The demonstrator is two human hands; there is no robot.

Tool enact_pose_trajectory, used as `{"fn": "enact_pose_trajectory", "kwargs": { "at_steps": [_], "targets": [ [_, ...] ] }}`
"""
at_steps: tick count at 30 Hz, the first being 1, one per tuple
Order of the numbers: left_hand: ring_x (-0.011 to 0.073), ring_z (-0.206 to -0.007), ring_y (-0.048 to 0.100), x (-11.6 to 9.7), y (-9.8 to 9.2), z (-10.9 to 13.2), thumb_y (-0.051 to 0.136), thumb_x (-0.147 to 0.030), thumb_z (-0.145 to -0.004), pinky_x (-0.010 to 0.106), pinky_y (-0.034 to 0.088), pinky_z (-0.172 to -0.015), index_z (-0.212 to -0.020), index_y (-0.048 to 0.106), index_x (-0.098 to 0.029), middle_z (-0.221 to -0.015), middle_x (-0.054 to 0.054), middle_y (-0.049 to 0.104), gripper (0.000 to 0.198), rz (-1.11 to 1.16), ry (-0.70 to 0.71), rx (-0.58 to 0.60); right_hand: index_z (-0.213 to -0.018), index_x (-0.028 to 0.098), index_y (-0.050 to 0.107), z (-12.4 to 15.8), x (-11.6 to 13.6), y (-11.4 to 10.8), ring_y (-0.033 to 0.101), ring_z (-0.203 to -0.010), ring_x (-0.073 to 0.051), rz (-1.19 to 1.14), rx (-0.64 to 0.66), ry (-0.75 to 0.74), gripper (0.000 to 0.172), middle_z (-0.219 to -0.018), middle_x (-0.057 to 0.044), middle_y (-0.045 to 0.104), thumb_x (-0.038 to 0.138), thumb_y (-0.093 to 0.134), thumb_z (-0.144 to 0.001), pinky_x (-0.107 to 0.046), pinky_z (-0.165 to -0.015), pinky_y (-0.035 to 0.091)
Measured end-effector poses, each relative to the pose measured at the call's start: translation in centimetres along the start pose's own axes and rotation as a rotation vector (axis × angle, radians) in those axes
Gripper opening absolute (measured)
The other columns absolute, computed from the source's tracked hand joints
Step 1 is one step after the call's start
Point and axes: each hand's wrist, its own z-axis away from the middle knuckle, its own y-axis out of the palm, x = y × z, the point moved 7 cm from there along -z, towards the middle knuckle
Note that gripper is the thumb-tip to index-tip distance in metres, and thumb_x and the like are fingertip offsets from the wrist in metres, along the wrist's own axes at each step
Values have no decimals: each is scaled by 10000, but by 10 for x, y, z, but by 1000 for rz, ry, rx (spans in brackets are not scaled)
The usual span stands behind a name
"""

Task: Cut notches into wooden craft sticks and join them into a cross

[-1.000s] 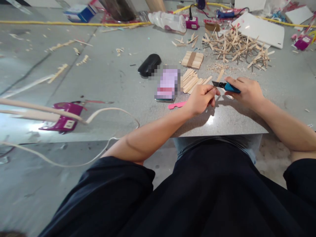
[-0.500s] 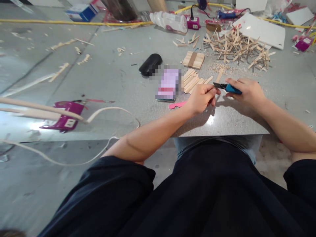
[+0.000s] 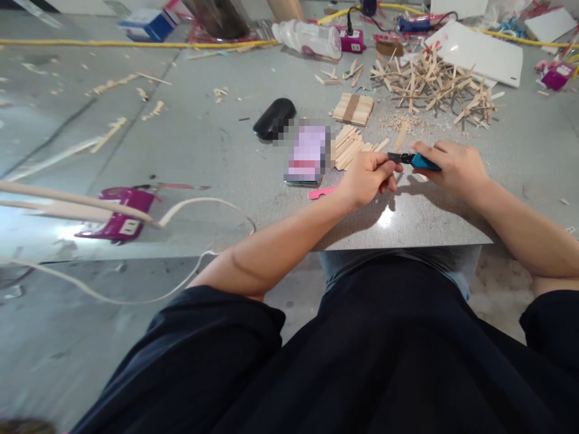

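My right hand (image 3: 456,167) is closed round the blue handle of a utility knife (image 3: 423,161). The dark blade points left and meets the fingertips of my left hand (image 3: 370,176). Those fingers are pinched together over something small that I cannot make out. Just beyond my left hand lie loose wooden craft sticks (image 3: 347,147), and a single stick (image 3: 401,136) lies in front of the knife among small wood shavings (image 3: 407,123). A pink strip (image 3: 320,193) with a notched edge is partly covered by my left wrist.
A phone (image 3: 308,154) and a black case (image 3: 274,119) lie left of the sticks. Farther back are a banded stick bundle (image 3: 353,109), a heap of cut sticks (image 3: 432,81), a plastic bottle (image 3: 307,39) and a white panel (image 3: 482,54). A purple device (image 3: 120,211) with white cable sits left.
The knife blade has shifted slightly left against my left fingertips, with its angle a little changed. Both hands keep nearly the same place, and the whole view has moved slightly.
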Motion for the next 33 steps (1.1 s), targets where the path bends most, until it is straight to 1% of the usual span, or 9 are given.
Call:
{"fn": "enact_pose_trajectory", "kwargs": {
  "at_steps": [3,6,11,14,16,19,22,26,33],
  "targets": [
    [80,-492,552,2,0,0,646,-129,-1216,203,456,-545,-897,772,-177,-616,-15,745,346,4,-39,-2,-1806,309,658,0,1,-3,741,-1023,-340,25,5,5,655,-1315,-168,860,604,516,-1238,-405,-788,382],
    [68,-480,569,0,2,1,606,-86,-1226,189,451,-536,-863,746,-175,-605,-13,748,399,23,-69,-1,-1797,294,663,0,0,-5,754,-1025,-344,39,9,23,655,-1316,-173,870,599,504,-1240,-408,-782,383],
    [59,-451,567,-7,5,5,580,-21,-1228,184,417,-507,-798,711,-165,-548,-8,715,472,48,-96,-6,-1797,261,675,-3,-14,-9,778,-1109,-364,65,-18,84,668,-1335,-180,880,601,567,-1232,-409,-792,384],
    [52,-442,552,-9,6,5,587,-25,-1233,181,425,-513,-818,726,-155,-554,-11,722,456,53,-94,2,-1784,253,693,-4,-18,-7,779,-1126,-362,25,-18,52,650,-1350,-181,884,580,582,-1232,-413,-825,422],
    [53,-439,549,-9,4,5,582,-23,-1234,184,426,-511,-831,734,-154,-554,-11,722,450,56,-97,-6,-1773,275,707,-5,-17,-3,784,-1110,-359,-26,4,14,631,-1357,-175,885,565,582,-1227,-417,-833,448],
    [65,-467,589,-6,2,3,588,-44,-1240,195,440,-518,-852,750,-155,-574,1,738,434,65,-93,-19,-1772,311,713,-4,-13,0,786,-1079,-356,-60,19,-17,631,-1354,-165,888,558,629,-1197,-418,-829,467],
    [80,-507,631,-3,0,1,611,-80,-1238,208,480,-551,-891,779,-154,-610,16,767,393,56,-73,-19,-1776,324,709,-4,-12,1,782,-1073,-356,-59,7,-15,637,-1341,-159,896,566,639,-1191,-415,-814,467],
    [82,-499,604,0,-2,-1,640,-107,-1233,224,488,-564,-922,807,-159,-606,8,762,357,33,-58,-22,-1779,335,707,-4,-16,1,787,-1084,-372,-73,5,17,637,-1364,-166,895,609,585,-1217,-420,-792,469],
    [82,-489,586,-1,-4,2,667,-121,-1230,241,488,-572,-901,806,-167,-609,5,755,360,18,-67,-38,-1767,319,715,-5,-16,3,790,-1092,-375,-85,21,14,627,-1367,-174,894,601,596,-1220,-427,-811,474]
  ]
}}
